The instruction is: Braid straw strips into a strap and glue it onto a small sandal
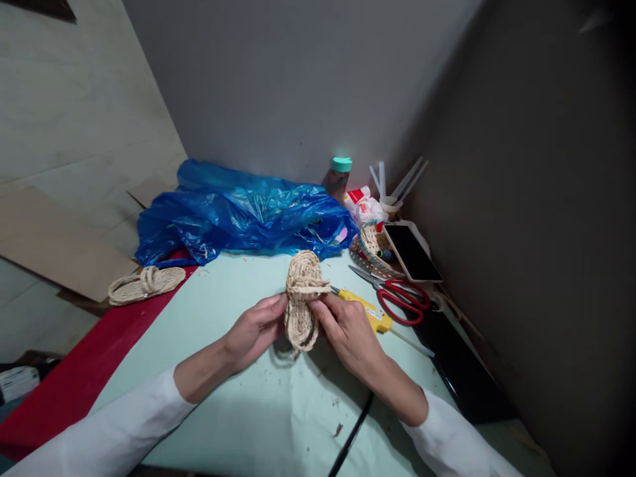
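Note:
Between my hands is a small woven straw slipper (301, 324), its sole coiled from braided cord and a strap crossing the middle. My left hand (256, 329) pinches its left edge with thumb and fingers. On the other side, my right hand (348, 328) grips the right edge near the strap, where a loose strap end sticks out. A yellow glue gun (365, 310) lies just beyond my right hand, partly hidden by it. Another straw slipper (149, 283) rests on the red strip at the table's left edge.
Crumpled blue plastic (238, 212) spreads along the back. At right are red-handled scissors (402, 299), a tablet or phone (412, 252) on a small basket (372, 245), and a jar with a green lid (340, 173). A black cable (352, 434) runs to the front edge.

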A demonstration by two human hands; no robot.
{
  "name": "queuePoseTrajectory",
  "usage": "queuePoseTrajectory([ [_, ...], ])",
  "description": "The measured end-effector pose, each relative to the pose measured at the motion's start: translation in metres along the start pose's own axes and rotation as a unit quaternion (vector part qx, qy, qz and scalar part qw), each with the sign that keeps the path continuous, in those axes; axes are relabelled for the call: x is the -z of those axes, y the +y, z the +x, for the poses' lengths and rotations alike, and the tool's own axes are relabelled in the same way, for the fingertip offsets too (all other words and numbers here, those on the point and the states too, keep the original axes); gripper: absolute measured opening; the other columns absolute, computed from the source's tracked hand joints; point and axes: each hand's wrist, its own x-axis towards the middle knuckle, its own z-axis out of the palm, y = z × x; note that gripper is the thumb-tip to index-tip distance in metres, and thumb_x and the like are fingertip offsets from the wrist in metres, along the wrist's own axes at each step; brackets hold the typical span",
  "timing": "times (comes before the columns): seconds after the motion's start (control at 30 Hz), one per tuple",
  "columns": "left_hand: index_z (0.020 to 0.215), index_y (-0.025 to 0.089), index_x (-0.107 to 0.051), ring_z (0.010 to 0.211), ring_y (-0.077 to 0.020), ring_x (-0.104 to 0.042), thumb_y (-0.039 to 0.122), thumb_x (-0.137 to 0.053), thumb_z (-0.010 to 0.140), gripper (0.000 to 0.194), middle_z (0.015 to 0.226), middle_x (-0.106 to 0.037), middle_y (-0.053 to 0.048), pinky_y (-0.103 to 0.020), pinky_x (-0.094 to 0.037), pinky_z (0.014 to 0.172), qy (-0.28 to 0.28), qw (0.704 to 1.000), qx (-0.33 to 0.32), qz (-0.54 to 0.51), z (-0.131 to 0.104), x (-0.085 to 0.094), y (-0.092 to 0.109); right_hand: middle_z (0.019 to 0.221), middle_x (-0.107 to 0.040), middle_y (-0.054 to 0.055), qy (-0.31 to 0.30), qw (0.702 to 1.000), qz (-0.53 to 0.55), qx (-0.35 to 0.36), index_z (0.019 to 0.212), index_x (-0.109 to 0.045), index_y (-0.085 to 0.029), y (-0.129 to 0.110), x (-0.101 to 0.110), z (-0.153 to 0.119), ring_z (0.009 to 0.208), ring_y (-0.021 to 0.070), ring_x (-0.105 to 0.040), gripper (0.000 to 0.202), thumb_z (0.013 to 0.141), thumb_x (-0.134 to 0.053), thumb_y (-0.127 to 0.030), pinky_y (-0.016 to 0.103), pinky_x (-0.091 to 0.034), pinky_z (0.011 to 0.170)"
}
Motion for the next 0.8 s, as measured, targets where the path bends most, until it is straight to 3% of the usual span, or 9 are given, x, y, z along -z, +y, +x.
queuePoseTrajectory([
  [0.17, 0.121, 0.015, -0.064, 0.103, -0.0269, -0.067, 0.028, -0.051, 0.095, 0.032, 0.112, -0.072, -0.013, -0.042, -0.050, 0.093, 0.042, 0.995, 0.039, -0.084, 0.002, 0.000, 0.004, 0.052, -0.045, -0.003, 0.017, 0.999, -0.032, 0.019, 0.064, -0.044, -0.022, 0.004, -0.001, -0.002, 0.049, 0.0131, -0.041, 0.043, 0.100, -0.038, -0.044, 0.028, -0.026, 0.056],
  [0.27, 0.134, 0.015, -0.053, 0.093, -0.0260, -0.070, 0.033, -0.041, 0.099, 0.041, 0.111, -0.072, -0.014, -0.041, -0.054, 0.084, 0.056, 0.992, 0.056, -0.099, 0.004, 0.000, 0.008, 0.056, -0.049, -0.001, 0.067, 0.995, -0.053, 0.052, 0.068, -0.047, -0.021, 0.003, -0.001, -0.006, 0.051, 0.0131, -0.044, 0.038, 0.100, -0.041, -0.038, 0.028, -0.028, 0.056],
  [0.37, 0.134, 0.011, -0.052, 0.092, -0.0251, -0.071, 0.036, -0.035, 0.101, 0.045, 0.109, -0.073, -0.016, -0.038, -0.054, 0.081, 0.051, 0.992, 0.043, -0.108, 0.006, 0.000, 0.009, 0.070, -0.059, 0.003, 0.120, 0.972, -0.092, 0.178, 0.085, -0.055, -0.018, -0.004, -0.001, -0.011, 0.061, 0.0155, -0.051, 0.019, 0.098, -0.049, -0.031, 0.028, -0.034, 0.060],
  [0.43, 0.130, 0.010, -0.056, 0.096, -0.0248, -0.070, 0.037, -0.035, 0.102, 0.044, 0.108, -0.073, -0.017, -0.036, -0.054, 0.083, 0.056, 0.992, 0.029, -0.111, 0.007, -0.001, 0.006, 0.084, -0.065, 0.008, 0.100, 0.952, -0.128, 0.260, 0.098, -0.057, -0.016, -0.009, -0.003, -0.014, 0.076, 0.0202, -0.056, 0.018, 0.095, -0.056, -0.034, 0.031, -0.039, 0.066],
  [0.5, 0.126, 0.009, -0.058, 0.099, -0.0245, -0.069, 0.037, -0.038, 0.101, 0.042, 0.107, -0.074, -0.016, -0.036, -0.053, 0.086, 0.066, 0.991, 0.016, -0.111, 0.007, -0.003, 0.003, 0.094, -0.066, 0.010, 0.068, 0.938, -0.167, 0.297, 0.102, -0.058, -0.016, -0.014, -0.006, -0.015, 0.086, 0.0232, -0.056, 0.019, 0.093, -0.058, -0.034, 0.033, -0.041, 0.069],
  [0.63, 0.122, 0.012, -0.062, 0.102, -0.0248, -0.068, 0.039, -0.052, 0.096, 0.039, 0.106, -0.074, -0.013, -0.036, -0.052, 0.091, 0.076, 0.992, -0.008, -0.103, 0.007, -0.003, -0.002, 0.085, -0.066, 0.007, 0.048, 0.935, -0.177, 0.302, 0.097, -0.061, -0.017, -0.013, -0.011, -0.014, 0.079, 0.0201, -0.055, 0.009, 0.096, -0.053, -0.021, 0.031, -0.042, 0.064],
  [0.8, 0.113, 0.011, -0.066, 0.098, -0.0239, -0.068, 0.039, -0.058, 0.093, 0.035, 0.103, -0.074, -0.013, -0.033, -0.053, 0.085, 0.075, 0.992, -0.003, -0.100, 0.008, 0.000, -0.004, 0.087, -0.066, 0.009, 0.069, 0.943, -0.120, 0.303, 0.100, -0.060, -0.016, -0.008, -0.010, -0.013, 0.078, 0.0184, -0.057, 0.008, 0.096, -0.054, -0.016, 0.031, -0.047, 0.069],
])
